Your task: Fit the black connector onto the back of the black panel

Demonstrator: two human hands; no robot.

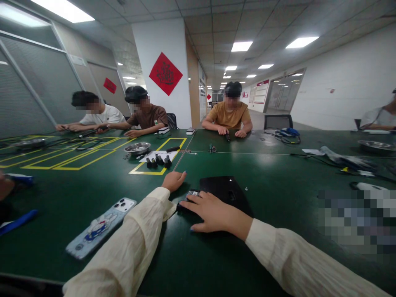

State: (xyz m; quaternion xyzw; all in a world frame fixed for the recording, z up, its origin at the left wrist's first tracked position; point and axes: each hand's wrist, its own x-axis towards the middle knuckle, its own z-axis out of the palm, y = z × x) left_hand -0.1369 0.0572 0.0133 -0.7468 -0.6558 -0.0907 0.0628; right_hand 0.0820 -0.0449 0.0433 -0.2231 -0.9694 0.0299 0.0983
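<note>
My left hand [173, 180] rests on the green table [262, 185] with its fingers curled under, nothing visible in it. My right hand [213, 213] lies flat with fingers spread over a small dark device [189, 198], fingertips touching it. Just behind that hand sits a flat black case [225, 190]. Both arms wear cream sleeves. A phone [100, 227] in a pale cartoon cover lies face down to the left of my left forearm.
Several small black parts [158, 161] and a metal bowl [137, 148] sit inside yellow tape markings. Three people sit across the table; a fourth is at the far right. Cables [286, 135] and a second bowl [375, 145] lie to the right.
</note>
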